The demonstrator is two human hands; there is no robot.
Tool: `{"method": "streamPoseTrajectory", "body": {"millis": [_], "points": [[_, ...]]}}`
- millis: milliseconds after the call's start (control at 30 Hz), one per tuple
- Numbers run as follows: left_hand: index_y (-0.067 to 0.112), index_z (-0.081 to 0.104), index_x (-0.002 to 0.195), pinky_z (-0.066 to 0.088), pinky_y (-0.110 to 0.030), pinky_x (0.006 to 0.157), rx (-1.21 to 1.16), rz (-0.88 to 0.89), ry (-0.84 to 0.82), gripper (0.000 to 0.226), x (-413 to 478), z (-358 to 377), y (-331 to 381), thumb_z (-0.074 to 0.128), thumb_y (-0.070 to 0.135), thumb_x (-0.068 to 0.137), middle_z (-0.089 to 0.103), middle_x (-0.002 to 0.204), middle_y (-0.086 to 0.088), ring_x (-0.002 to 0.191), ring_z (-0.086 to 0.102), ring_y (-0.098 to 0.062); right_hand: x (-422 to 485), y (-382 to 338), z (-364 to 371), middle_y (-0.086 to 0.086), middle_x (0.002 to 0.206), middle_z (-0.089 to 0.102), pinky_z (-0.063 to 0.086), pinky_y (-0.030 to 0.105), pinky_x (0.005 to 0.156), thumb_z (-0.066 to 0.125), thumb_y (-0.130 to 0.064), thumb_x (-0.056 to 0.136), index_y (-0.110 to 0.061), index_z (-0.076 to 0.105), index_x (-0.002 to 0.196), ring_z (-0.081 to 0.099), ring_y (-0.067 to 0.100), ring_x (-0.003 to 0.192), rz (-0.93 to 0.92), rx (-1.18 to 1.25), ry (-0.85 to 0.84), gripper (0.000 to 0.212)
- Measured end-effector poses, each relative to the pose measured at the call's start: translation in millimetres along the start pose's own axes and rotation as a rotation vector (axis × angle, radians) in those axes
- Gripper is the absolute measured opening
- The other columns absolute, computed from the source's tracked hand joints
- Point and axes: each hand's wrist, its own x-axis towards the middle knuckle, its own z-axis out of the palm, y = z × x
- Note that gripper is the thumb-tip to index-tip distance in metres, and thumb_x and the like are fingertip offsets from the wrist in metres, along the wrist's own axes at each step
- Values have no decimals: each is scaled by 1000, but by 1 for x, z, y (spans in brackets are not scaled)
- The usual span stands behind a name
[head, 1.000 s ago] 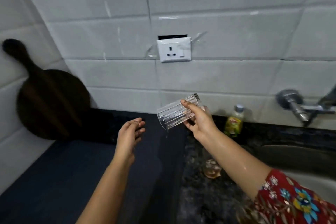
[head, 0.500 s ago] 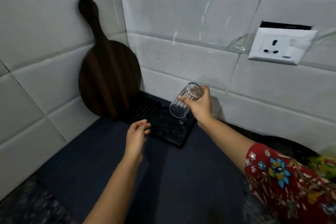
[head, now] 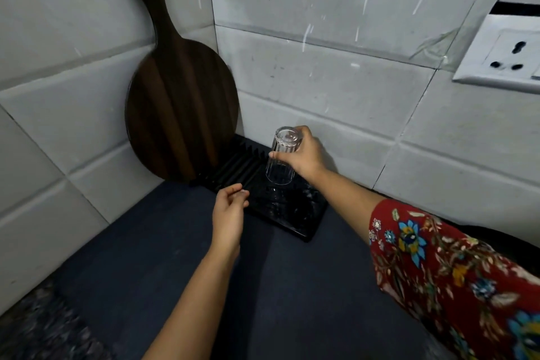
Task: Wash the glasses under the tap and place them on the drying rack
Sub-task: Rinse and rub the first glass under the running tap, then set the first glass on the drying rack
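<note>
A clear ribbed glass [head: 282,159] hangs upside down, mouth downward, just above the black ribbed drying rack [head: 239,168] in the corner. My right hand [head: 304,156] grips it around the side, thumb across the front. Below it on the rack I make out what looks like another clear glass [head: 274,199], faint against the black. My left hand [head: 229,212] hovers at the rack's front edge, fingers loosely curled, holding nothing. The tap and sink are out of view.
A dark round wooden cutting board [head: 178,102] leans upright in the corner behind the rack's left end. A dark blue mat [head: 175,272] covers the counter. A white wall socket [head: 502,55] sits on the tiles at right.
My right hand has swung the glass left, away from the sink side, turned it fully upside down and lowered it over the rack. The view has followed to the corner. My left hand stays near the rack.
</note>
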Motion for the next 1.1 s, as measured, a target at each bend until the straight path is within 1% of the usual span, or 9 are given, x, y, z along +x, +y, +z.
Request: {"method": "streamPoseTrajectory", "body": {"millis": [267,433,500,567,633,700,767,900,1100], "points": [[16,57,118,39,-25,80,18,7,11,25,2,2,-3,55,18,93,61,103,2,88,56,-6,0,2,12,6,113,63,34,5,69,88,-20,62,-6,49,120,54,10,93,-8,-15,-18,72],[18,57,115,41,-19,75,17,38,13,21,0,1,-1,54,17,94,61,104,2,90,56,-7,-3,1,12,8,121,61,38,11,81,88,-23,62,-8,45,127,58,19,109,6,-25,-9,80],[18,57,112,43,-22,81,12,74,27,18,-3,1,4,54,15,94,62,106,-1,95,56,-11,-8,-3,7,8,129,56,38,18,91,87,-28,62,-11,41,133,53,20,117,19,-23,-7,86],[19,57,109,43,-28,91,5,112,26,16,-13,3,13,54,15,94,62,107,-2,101,57,-14,-19,-9,-6,6,128,57,42,27,97,82,-27,70,-12,45,129,53,20,116,58,52,29,72],[20,57,108,43,-29,93,-6,169,1,15,-29,8,25,54,14,94,62,110,-4,103,57,-15,-38,-19,-29,3,108,64,51,30,87,75,-20,79,-15,58,110,61,18,100,98,213,89,36],[20,58,106,43,-24,89,-11,241,-45,15,-54,17,39,53,13,95,63,112,-5,104,58,-15,-68,-33,-62,1,89,66,50,19,67,68,-13,83,-19,63,89,62,11,78,123,380,110,10],[20,58,107,43,-16,81,-7,281,-106,16,-84,31,50,51,12,95,65,110,-2,102,59,-12,-106,-44,-97,-1,84,67,45,13,59,62,-9,87,-20,62,86,59,7,68,156,514,108,11],[19,59,107,44,-3,69,-9,318,-235,18,-149,62,60,50,9,95,67,104,2,94,61,-6,-176,-50,-160,-5,81,70,46,20,67,55,-14,92,-18,64,92,63,8,69,208,612,93,9],[19,60,107,44,-4,67,7,332,-388,18,-254,109,45,51,11,95,69,104,0,91,61,-6,-273,-25,-242,-5,86,71,46,20,69,55,-19,93,-21,65,92,63,7,73,212,515,-24,10]]}}
